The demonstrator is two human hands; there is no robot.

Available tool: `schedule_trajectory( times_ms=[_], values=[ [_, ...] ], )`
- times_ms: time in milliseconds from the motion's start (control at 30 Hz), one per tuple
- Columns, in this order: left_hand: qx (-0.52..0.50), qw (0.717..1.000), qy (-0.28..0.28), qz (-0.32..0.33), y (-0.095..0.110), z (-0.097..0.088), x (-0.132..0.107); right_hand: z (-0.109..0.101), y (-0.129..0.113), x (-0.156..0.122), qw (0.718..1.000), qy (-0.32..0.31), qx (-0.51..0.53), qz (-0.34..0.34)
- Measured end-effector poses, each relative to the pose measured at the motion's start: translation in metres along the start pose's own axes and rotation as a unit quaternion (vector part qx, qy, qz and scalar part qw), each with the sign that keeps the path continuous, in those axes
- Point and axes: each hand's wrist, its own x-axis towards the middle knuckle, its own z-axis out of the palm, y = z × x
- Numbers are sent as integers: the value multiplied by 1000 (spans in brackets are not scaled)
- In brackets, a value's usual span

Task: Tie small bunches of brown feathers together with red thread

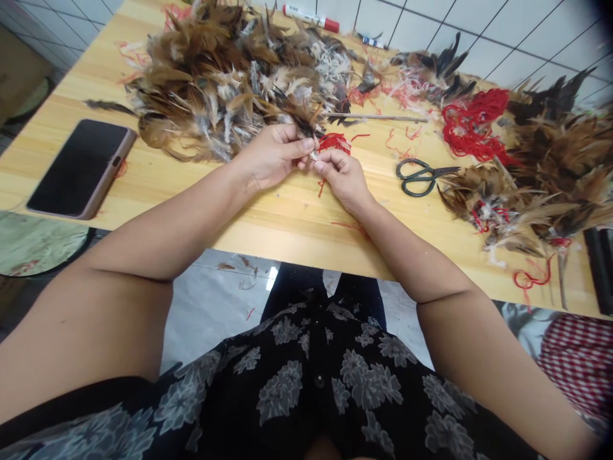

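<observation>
Over the wooden table my left hand [280, 153] is closed, thumb and fingers pinching a small bunch of brown feathers [306, 118] whose tips point away from me. My right hand [345, 182] meets it from the right, its thumb and forefinger pressed together at the pale quill end of the same bunch. The fingers partly hide that end. Just behind my right fingers lies a little heap of cut red yarn [335, 142], and one strand hangs below the fingertips. Beyond my left hand spreads a large pile of loose brown and grey feathers [230, 83].
Black-handled scissors [419, 177] lie right of my right hand. Farther right are a red yarn skein [476, 124] and feather bundles tied with red [498, 204]. A thin stick [378, 118] lies behind my hands. A phone [79, 169] rests at left, a red-capped marker [311, 18] by the tiled wall.
</observation>
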Motion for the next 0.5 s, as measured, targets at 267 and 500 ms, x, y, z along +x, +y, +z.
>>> schedule_trajectory(
  times_ms=[267,500],
  values=[
    [-65,997,9,-42,10,13,-6,2,6,1,1000,-4,10,-17],
    [-53,998,9,-46,10,10,-4,-1,12,0,999,-21,10,-35]
  ],
)
